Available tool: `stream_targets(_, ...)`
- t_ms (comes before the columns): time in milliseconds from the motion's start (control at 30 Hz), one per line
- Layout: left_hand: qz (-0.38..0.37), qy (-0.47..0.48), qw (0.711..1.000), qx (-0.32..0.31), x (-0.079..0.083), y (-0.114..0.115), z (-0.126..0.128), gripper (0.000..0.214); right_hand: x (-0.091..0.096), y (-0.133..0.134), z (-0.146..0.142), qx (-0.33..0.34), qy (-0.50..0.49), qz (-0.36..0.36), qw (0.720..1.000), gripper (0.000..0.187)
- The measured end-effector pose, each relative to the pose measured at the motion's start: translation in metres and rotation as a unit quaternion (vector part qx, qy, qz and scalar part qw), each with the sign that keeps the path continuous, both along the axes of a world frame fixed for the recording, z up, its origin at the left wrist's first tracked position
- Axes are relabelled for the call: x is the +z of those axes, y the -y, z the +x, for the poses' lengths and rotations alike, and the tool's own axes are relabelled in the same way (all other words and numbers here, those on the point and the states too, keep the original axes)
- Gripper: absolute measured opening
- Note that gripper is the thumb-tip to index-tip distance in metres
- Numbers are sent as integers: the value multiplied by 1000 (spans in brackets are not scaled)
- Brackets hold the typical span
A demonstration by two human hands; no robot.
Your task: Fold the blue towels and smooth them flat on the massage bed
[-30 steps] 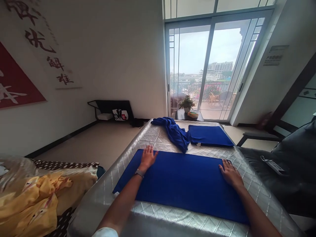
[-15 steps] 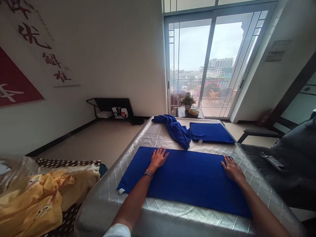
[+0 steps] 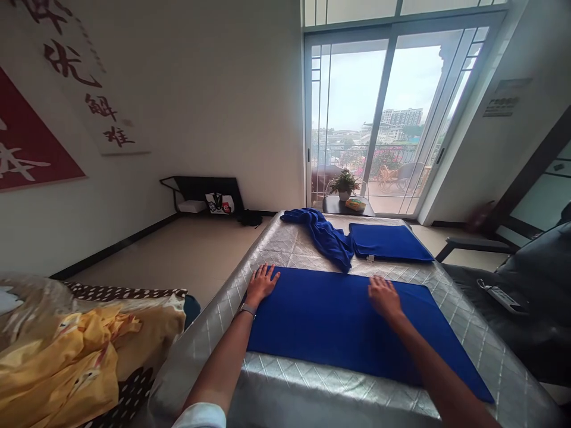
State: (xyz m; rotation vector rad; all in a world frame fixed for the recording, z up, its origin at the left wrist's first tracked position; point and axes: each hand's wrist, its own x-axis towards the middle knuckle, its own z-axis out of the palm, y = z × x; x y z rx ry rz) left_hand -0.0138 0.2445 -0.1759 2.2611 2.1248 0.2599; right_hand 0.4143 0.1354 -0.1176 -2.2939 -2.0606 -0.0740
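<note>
A blue cloth (image 3: 321,324) lies spread flat across the silver quilted mattress (image 3: 312,386). My left hand (image 3: 262,285) rests open on its far left corner, fingers pointing away from me. Toward the right of the cloth's far edge, my right hand (image 3: 383,297) lies on the fabric, its fingers extended and slightly bent. Neither hand grips anything. Beyond the spread cloth are a crumpled blue cloth (image 3: 328,241) and, to its right, a neatly folded blue cloth (image 3: 392,242) with a small white label.
Yellow clothing (image 3: 84,362) is piled at the lower left. On the right, a black leather chair (image 3: 548,297) holds a power strip (image 3: 503,296). A potted plant (image 3: 345,184) stands on a small black table (image 3: 330,205) before the sliding glass door (image 3: 348,101).
Both hands have slid left over the blue cloth, the right one from near its right edge and the left one to its far left corner. The view has shifted slightly.
</note>
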Motion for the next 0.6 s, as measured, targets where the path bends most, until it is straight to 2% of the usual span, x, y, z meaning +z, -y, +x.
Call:
stream_targets(67,2,6,1000,-1,1,1,0,68,-6,-9,-48,71,-20,-5,997,60)
stream_targets(133,1,6,1000,-1,2,2,-1,67,-13,-16,-85,125,-61,-18,990,64)
stream_targets(200,0,1,1000,-1,3,2,-2,66,-18,-20,-102,146,-91,-30,985,66)
stream_targets(267,0,-2,1000,-2,2,2,-3,66,-22,-21,-99,141,-98,-35,985,66)
stream_targets(333,2,-5,1000,-2,0,1,-3,67,-25,-20,-77,127,-97,-37,987,65)
stream_targets(400,6,-10,1000,0,-3,-1,-4,66,-29,-15,-41,104,-84,-36,990,65)
stream_targets(600,13,-14,1000,7,-5,-2,-4,64,-42,5,96,-21,-22,-49,998,66)
